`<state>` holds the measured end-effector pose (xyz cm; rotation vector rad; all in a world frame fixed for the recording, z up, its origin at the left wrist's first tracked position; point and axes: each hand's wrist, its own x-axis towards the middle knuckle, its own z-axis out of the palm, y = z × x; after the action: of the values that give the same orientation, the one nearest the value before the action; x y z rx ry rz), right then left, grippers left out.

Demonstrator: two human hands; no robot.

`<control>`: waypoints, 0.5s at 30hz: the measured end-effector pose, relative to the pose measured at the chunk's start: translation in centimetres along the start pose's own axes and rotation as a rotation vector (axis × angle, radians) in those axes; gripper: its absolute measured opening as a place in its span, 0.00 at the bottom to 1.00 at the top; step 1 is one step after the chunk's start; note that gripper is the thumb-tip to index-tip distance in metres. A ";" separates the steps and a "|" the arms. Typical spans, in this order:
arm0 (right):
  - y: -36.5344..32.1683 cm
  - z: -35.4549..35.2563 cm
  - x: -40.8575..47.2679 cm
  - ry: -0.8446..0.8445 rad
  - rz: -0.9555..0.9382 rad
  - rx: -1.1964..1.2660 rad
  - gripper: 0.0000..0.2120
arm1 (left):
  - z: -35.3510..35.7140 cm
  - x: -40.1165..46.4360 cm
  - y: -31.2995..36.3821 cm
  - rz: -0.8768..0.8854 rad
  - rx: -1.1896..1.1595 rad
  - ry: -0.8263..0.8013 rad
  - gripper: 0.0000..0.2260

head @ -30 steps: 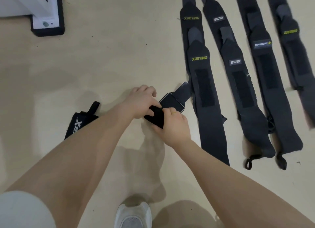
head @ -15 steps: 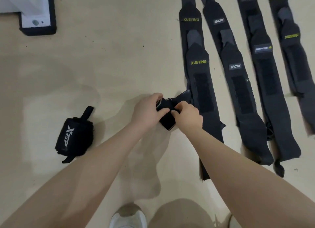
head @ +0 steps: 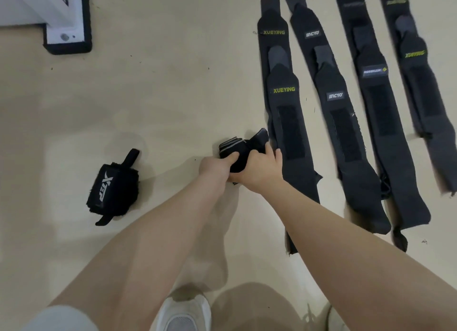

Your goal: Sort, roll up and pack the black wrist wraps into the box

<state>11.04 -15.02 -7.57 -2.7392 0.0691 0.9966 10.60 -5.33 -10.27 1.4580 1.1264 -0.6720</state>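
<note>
Head view looks straight down at a beige floor (head: pixel 148 95), and I read it from the left. At the top left corner sits a white block with a black base (head: pixel 68 37). Lower, at the left of centre, a finished rolled wrist wrap (head: pixel 112 186) lies on the floor, black and fuzzy, with white "XEP" lettering and a short strap tab sticking out at each end. Near the middle, both of my hands meet on a half-rolled wrist wrap (head: pixel 238 149): my left hand (head: pixel 217 166) has its fingers curled round the left side of the roll, where grey layered edges show, and my right hand (head: pixel 259 170) clamps the right side with its fingers bent over the top. A loose tail of that wrap pokes up toward the flat strips. Just to the right, touching or nearly touching the right hand, lies the first XUEYING wrap pair (head: pixel 284 103), laid out flat with yellow lettering. Next come the INCYO wrap pair (head: pixel 336 100), a third wrap pair (head: pixel 376 83) with a label I cannot read, and the far XUEYING wrap pair (head: pixel 418 66), blurred at the frame's edge. All four run side by side, from the top of the view down toward me. At the bottom centre, a white shoe (head: pixel 184 316) shows between my forearms.
</note>
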 end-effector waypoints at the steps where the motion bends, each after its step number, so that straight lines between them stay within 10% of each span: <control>1: -0.4 0.2 -0.3 0.001 0.011 -0.010 0.27 | -0.1 -0.1 -0.1 0.000 -0.057 -0.021 0.21; 6: 0.1 1.4 -1.2 0.090 0.058 0.118 0.16 | -1.0 -2.5 -0.9 0.097 -0.129 -0.184 0.06; 10: 2.0 2.0 -2.1 0.087 -0.199 0.374 0.22 | -2.4 -4.4 -1.7 0.232 -0.053 -0.260 0.22; 15: 1.8 -1.0 -3.5 0.033 -0.332 0.529 0.14 | -6.0 -6.1 -1.2 0.301 -0.056 -0.366 0.09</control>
<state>8.75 -17.15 -4.89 -2.1910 -0.1001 0.7159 6.06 -1.34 -4.06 1.3526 0.6234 -0.6546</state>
